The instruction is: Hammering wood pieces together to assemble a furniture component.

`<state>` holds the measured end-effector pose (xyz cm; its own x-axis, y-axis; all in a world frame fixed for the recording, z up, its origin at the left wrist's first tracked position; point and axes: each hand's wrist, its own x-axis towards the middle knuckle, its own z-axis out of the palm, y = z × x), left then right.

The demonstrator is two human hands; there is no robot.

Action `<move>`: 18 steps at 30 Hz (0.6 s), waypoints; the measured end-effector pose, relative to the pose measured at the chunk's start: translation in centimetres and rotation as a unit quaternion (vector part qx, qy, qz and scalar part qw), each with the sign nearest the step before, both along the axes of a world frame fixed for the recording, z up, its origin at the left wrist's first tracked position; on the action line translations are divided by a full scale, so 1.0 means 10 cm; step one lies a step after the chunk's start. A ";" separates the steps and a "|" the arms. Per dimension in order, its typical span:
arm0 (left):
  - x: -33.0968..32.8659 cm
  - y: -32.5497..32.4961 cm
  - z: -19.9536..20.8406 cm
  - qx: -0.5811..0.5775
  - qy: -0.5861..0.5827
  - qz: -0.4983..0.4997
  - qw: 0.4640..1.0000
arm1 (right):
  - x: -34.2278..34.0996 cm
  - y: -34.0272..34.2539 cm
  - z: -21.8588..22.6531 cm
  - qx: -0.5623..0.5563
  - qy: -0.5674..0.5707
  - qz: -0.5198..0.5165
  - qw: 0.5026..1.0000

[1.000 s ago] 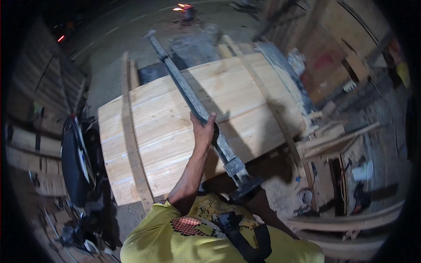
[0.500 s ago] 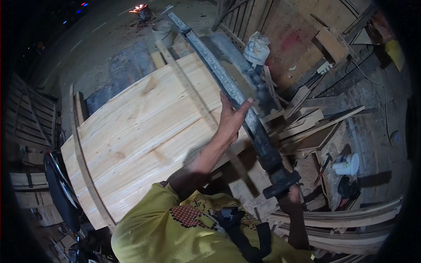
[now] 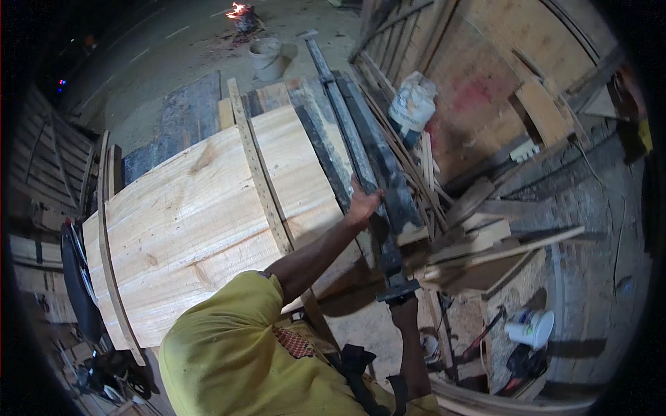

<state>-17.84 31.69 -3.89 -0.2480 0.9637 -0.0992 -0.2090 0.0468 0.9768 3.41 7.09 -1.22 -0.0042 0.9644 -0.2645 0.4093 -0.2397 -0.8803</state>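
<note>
A long grey metal bar clamp slants from the far middle down toward me, beside the right edge of a pale panel of joined boards. My left hand is closed around the middle of its bar. At the near end, below the dark clamp head, my right hand grips the clamp; its fingers are partly hidden. Two thin wooden strips lie across the panel, one strip toward the right and another strip along the left.
Dark planks extend beyond the panel. Farther off stand a pale bucket and a small fire. To the right are a white sack, loose wood offcuts and a white tub. A motorbike stands at the left.
The bar clamp has swung to a steeper line and come down beside the panel's right edge. Both hands have moved with it, still holding; the right hand is now further left.
</note>
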 end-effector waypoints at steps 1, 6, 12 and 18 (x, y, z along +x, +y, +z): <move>0.02 0.00 0.05 -0.031 -0.011 -0.008 0.999 | 0.04 0.02 -0.14 0.013 0.007 -0.002 1.000; -0.16 -0.08 0.33 -0.062 -0.088 -0.031 0.994 | -0.04 0.17 -0.34 0.006 0.038 0.009 0.999; -0.62 -0.22 0.09 -0.088 0.204 0.016 0.975 | 0.09 0.17 -0.84 -0.027 -0.011 0.017 0.999; -2.05 -1.67 0.87 -0.114 -0.104 -0.168 0.974 | 0.09 0.26 -1.13 0.052 -0.076 -0.015 0.996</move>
<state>-38.35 14.95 4.77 0.1260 0.9338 -0.3348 -0.3359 0.3577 0.8713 4.30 9.65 -12.54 0.0582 0.9857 -0.1578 0.5334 -0.1643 -0.8297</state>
